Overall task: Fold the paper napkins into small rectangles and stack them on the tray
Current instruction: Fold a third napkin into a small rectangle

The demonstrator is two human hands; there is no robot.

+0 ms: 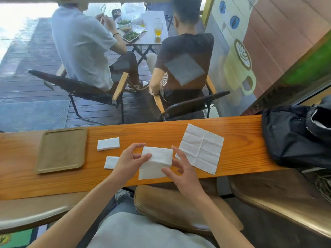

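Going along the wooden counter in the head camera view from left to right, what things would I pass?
Tray → upper folded napkin → napkin being folded in both hands → unfolded napkin lying flat → black bag. The lower folded napkin overlaps the upper one's span, so it is left out.

Daylight pours in from about eleven o'clock, where the deck (26,33) outside blows out to white glare. The window glass (184,68) carries a pale reflected rectangle — faint, greyish. The wooden counter (161,133) is evenly lit, shadows soft. Straight lines bow toward the edges — wide-angle warp — and corners look smeared and soft.
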